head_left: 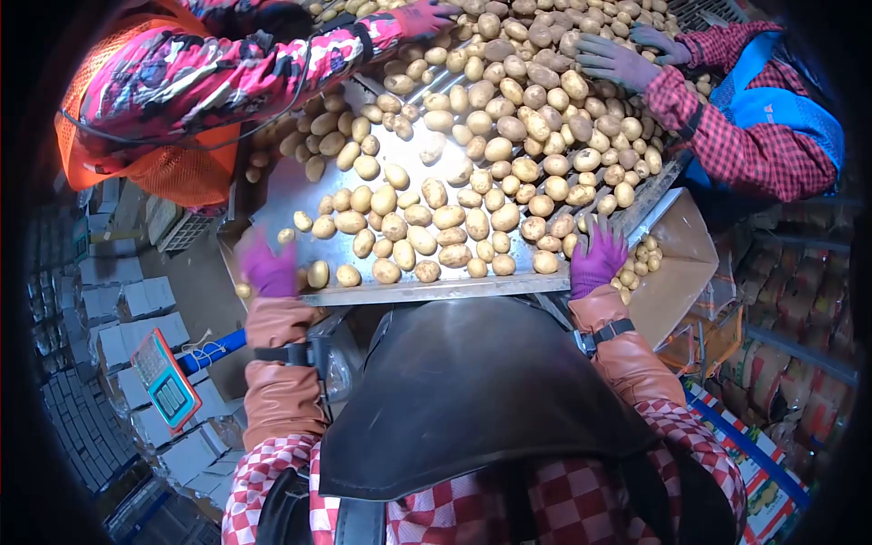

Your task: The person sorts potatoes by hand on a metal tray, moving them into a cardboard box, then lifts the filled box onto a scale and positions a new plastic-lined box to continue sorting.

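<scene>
Many potatoes (449,216) lie on a metal sorting table (300,182), heaped thickest toward the far side. My left hand (269,265), in a purple glove, is at the table's near left corner, smeared by motion, beside a few potatoes; what it holds, if anything, cannot be made out. At the near right corner, my right hand (597,259), in a purple glove with dark fingertips, rests by the table's edge with its fingers apart, next to potatoes and above a cardboard box (681,245) that contains smaller potatoes (643,262).
A co-worker's gloved hand (422,18) reaches in from the far left, another co-worker's gloved hands (618,62) from the far right. A red-edged scale (173,391) stands at the left among white boxes (145,298). Packed bags (790,309) lie at the right.
</scene>
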`<act>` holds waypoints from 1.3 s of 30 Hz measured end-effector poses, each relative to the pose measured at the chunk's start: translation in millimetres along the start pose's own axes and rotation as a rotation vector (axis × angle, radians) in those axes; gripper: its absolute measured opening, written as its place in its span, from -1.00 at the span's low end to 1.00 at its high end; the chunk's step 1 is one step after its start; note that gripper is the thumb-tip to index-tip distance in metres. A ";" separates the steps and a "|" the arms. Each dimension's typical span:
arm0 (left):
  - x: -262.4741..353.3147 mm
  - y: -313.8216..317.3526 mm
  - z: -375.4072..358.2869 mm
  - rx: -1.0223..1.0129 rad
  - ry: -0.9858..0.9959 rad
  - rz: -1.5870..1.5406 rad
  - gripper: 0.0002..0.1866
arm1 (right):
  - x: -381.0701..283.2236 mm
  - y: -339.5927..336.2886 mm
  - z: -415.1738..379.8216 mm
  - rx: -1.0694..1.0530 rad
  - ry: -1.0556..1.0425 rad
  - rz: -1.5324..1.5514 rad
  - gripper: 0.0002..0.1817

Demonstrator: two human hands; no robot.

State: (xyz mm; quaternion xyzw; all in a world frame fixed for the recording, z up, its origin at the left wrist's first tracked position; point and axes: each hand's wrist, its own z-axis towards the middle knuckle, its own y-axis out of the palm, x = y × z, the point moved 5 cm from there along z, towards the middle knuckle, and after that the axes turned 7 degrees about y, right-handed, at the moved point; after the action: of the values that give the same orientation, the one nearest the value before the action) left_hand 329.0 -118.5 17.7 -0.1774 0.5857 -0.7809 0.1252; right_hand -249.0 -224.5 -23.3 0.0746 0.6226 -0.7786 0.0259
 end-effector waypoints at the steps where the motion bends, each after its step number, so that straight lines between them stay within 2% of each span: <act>1: 38.1 14.7 0.4 -0.006 0.100 -0.193 -0.49 | -0.5 -1.0 -0.7 -0.003 0.012 -0.011 -0.43; 3: 166.0 12.6 2.6 -0.155 0.580 -0.649 -0.53 | 1.0 2.6 -0.5 -0.015 -0.005 -0.003 -0.42; 4: 221.1 11.8 -4.8 -0.222 0.798 -0.756 -0.55 | 3.6 3.5 0.5 -0.016 -0.007 -0.002 -0.41; 6: 295.7 23.1 -21.7 -0.228 1.101 -0.790 -0.51 | 4.8 3.2 0.9 -0.009 -0.012 0.005 -0.41; 7: 317.5 24.6 -29.1 -0.313 1.195 -0.645 -0.41 | 4.1 3.0 0.2 -0.005 -0.012 0.009 -0.41; 8: 334.1 40.7 -32.1 -0.442 1.183 -0.400 -0.42 | 3.7 1.8 -0.6 -0.010 -0.007 0.014 -0.41; 10: 347.1 65.6 -29.8 -0.472 1.069 -0.233 -0.45 | 2.9 -1.3 -1.2 -0.031 0.013 0.027 -0.42; 11: 348.8 64.2 -25.5 -0.467 0.980 -0.238 -0.50 | 3.0 -2.8 -1.1 -0.044 0.022 0.034 -0.42; 12: 349.5 74.1 -19.1 -0.629 0.873 -0.118 -0.52 | 3.5 -5.5 -2.9 -0.032 0.019 0.043 -0.43; 14: 334.5 68.9 -7.4 -0.658 0.770 -0.078 -0.51 | 3.1 -7.6 -3.5 -0.012 0.006 0.067 -0.43; 16: 322.1 68.4 2.5 -0.773 0.782 0.008 -0.48 | 3.7 -6.0 -3.8 0.006 0.023 0.082 -0.44; 21: 325.9 108.0 -2.0 -0.596 0.848 -0.088 -0.52 | 1.7 -3.1 -2.6 0.021 0.042 0.079 -0.45; 24: 326.7 103.1 11.8 -0.696 0.903 -0.133 -0.58 | 3.3 -2.4 -2.6 0.035 0.038 0.069 -0.45; 25: 323.8 90.6 16.7 -0.727 0.872 -0.223 -0.52 | 3.0 -2.3 -2.4 0.047 0.033 0.069 -0.45; 27: 299.1 90.0 19.0 -0.781 0.632 -0.718 -0.44 | 2.6 -3.5 -2.5 0.025 0.037 0.063 -0.45; 29: 267.4 72.4 19.4 -0.613 0.583 -0.940 -0.38 | 2.9 -5.7 -2.0 0.000 0.040 0.058 -0.45; 30: 250.6 41.7 15.3 -0.429 0.663 -0.911 -0.36 | 2.5 -7.0 -1.4 -0.013 0.040 0.058 -0.45; 32: 196.9 12.9 2.4 -0.411 0.280 -1.056 -0.43 | -0.2 -8.3 1.2 -0.027 0.033 0.064 -0.44; 34: 114.5 12.4 -6.6 -0.279 0.087 -0.911 -0.45 | -1.9 -8.9 3.2 -0.033 0.028 0.070 -0.43; 36: 17.5 14.3 -11.7 -0.047 0.043 -0.617 -0.40 | -4.2 -9.3 3.7 -0.024 0.021 0.056 -0.46; 37: -26.6 10.4 -14.6 -0.004 -0.082 -0.533 -0.41 | -3.5 -7.1 3.6 -0.020 0.024 0.048 -0.47; 38: -54.8 6.2 -20.3 0.040 -0.206 -0.448 -0.40 | -3.0 -5.3 3.6 -0.015 0.025 0.040 -0.48; 39: -26.9 -10.1 -16.4 -0.011 -0.117 -0.461 -0.40 | -2.7 -4.6 3.3 -0.010 0.016 0.042 -0.48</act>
State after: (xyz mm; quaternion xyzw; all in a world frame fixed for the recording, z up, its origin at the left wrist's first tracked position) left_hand 346.5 -90.5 19.7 -0.3523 0.5256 -0.7740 -0.0238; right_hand -247.2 -226.9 -17.8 0.0937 0.6249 -0.7742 0.0376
